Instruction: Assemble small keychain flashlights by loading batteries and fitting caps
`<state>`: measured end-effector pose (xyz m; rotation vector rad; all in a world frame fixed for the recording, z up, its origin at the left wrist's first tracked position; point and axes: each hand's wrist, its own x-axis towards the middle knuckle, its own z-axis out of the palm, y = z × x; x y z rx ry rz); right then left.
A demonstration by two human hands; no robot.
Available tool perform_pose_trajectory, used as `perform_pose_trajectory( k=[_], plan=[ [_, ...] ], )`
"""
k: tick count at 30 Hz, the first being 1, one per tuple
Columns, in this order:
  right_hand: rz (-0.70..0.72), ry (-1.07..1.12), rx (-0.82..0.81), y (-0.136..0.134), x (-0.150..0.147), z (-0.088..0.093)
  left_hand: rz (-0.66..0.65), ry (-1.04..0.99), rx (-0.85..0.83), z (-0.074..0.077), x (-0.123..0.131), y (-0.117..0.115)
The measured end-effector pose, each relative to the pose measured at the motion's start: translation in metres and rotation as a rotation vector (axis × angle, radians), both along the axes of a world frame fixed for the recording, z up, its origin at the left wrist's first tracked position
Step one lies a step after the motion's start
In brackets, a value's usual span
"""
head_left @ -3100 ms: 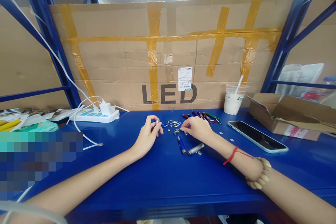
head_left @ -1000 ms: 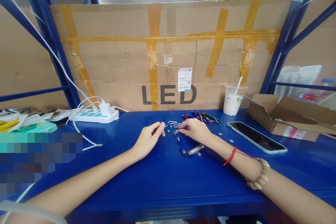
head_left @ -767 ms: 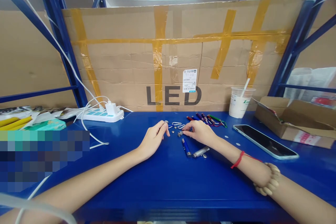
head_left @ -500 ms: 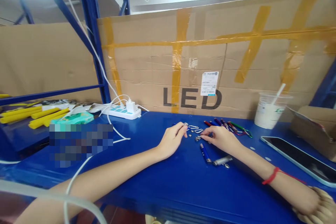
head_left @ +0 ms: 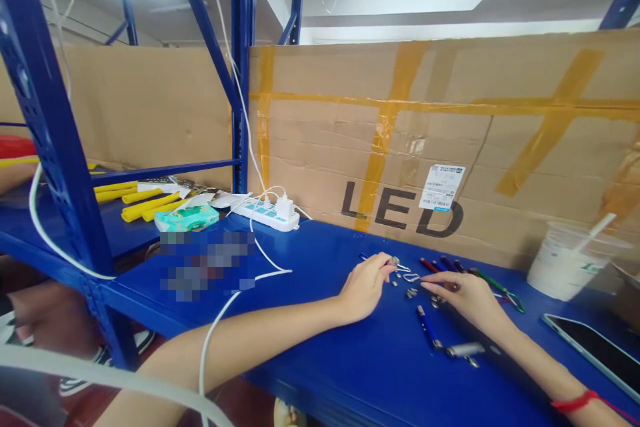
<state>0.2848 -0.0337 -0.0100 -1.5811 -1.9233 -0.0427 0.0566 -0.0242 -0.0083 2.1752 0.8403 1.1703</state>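
My left hand (head_left: 366, 286) rests on the blue shelf top (head_left: 320, 353), its fingertips pinched round a small silver cap (head_left: 395, 261). My right hand (head_left: 463, 297) lies beside it, fingers reaching flat toward small button cells (head_left: 411, 292) and silver clips (head_left: 411, 277). A blue mini flashlight (head_left: 429, 327) and a silver one (head_left: 464, 350) lie just in front of my right hand. Several coloured flashlights (head_left: 450, 265) lie behind it, by the cardboard.
A taped cardboard sheet marked LED (head_left: 450, 147) stands along the back. A white power strip (head_left: 270, 212) with cables sits at the left, a plastic cup with straw (head_left: 570, 260) and a phone (head_left: 595, 350) at the right. Yellow tubes (head_left: 145, 203) lie on the neighbouring shelf.
The view has swung left, showing the neighbouring shelf and upright. Both hands stay at the small parts; my left still pinches the silver cap.
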Motion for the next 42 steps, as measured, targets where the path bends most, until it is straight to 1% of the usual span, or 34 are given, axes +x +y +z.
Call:
perform_pose_trajectory(
  k=[2, 4, 7, 10, 12, 14, 16, 18, 20, 22, 25, 29, 30, 37, 42],
  plan=[
    [-0.029, 0.022, 0.033, -0.001, 0.000, 0.003, -0.013, 0.005, 0.006, 0.000, -0.002, 0.000],
    [-0.091, 0.048, 0.053, -0.003, -0.003, 0.010, -0.048, 0.006, 0.010, 0.001, -0.003, 0.001],
    [-0.150, 0.140, 0.070, -0.004, -0.016, 0.025, -0.092, 0.010, -0.012, 0.000, -0.004, 0.003],
    [-0.113, 0.267, 0.138, -0.001, -0.042, 0.045, -0.051, 0.000, -0.049, -0.001, -0.003, 0.007],
    [-0.072, 0.283, 0.168, 0.003, -0.063, 0.058, 0.004, -0.014, -0.061, 0.001, -0.004, 0.010],
    [-0.007, 0.317, 0.190, 0.009, -0.083, 0.068, 0.056, -0.017, -0.062, 0.005, -0.008, 0.015],
    [0.076, 0.355, 0.177, 0.014, -0.099, 0.074, 0.099, 0.003, -0.033, 0.011, -0.014, 0.021],
    [0.119, 0.381, 0.170, 0.018, -0.108, 0.075, 0.141, 0.040, 0.047, 0.016, -0.022, 0.028],
    [0.115, 0.402, 0.189, 0.021, -0.111, 0.073, 0.171, 0.077, 0.117, 0.019, -0.028, 0.035],
    [0.092, 0.424, 0.224, 0.023, -0.109, 0.068, 0.179, 0.109, 0.143, 0.018, -0.032, 0.041],
    [0.102, 0.440, 0.255, 0.024, -0.101, 0.060, 0.139, 0.125, 0.142, 0.013, -0.032, 0.043],
    [0.153, 0.403, 0.193, 0.021, -0.091, 0.055, 0.004, 0.164, 0.140, 0.006, -0.026, 0.039],
    [0.157, 0.398, 0.175, 0.020, -0.090, 0.055, -0.012, 0.181, 0.145, 0.005, -0.025, 0.038],
    [0.202, 0.376, 0.146, 0.012, -0.090, 0.060, -0.026, 0.090, 0.028, 0.006, -0.024, 0.038],
    [0.223, 0.323, 0.151, 0.013, -0.090, 0.056, -0.056, 0.120, 0.024, 0.006, -0.025, 0.038]
  ],
)
